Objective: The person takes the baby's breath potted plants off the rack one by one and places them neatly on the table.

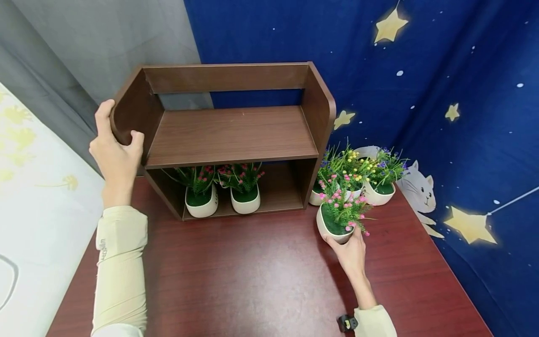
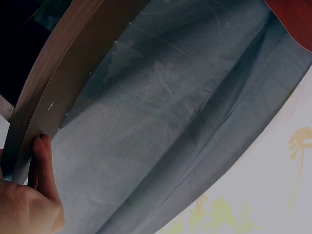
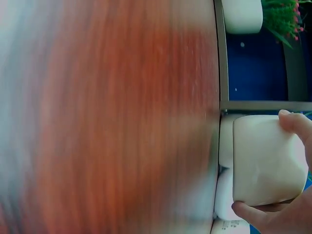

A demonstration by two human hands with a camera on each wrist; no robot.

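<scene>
My left hand point(image 1: 118, 152) grips the front edge of the left side panel of a brown wooden shelf point(image 1: 236, 135), thumb inside and fingers on the outer face. In the left wrist view its fingers point(image 2: 45, 163) press that panel. My right hand point(image 1: 351, 252) holds a white pot point(image 1: 326, 227) of pink flowers point(image 1: 343, 206) by its sides, in front of the shelf's right end. The right wrist view shows this white pot between thumb and fingers, seemingly just off the table. Two potted plants with red-pink flowers point(image 1: 202, 203) point(image 1: 245, 203) stand in the lower compartment, left and middle.
Several more potted plants, with yellow point(image 1: 358, 164) and purple flowers point(image 1: 385, 173), crowd the table right of the shelf. A dark red table point(image 1: 252, 271) lies in front. Blue starry curtain point(image 1: 463, 84) and grey curtain point(image 1: 54, 47) hang behind.
</scene>
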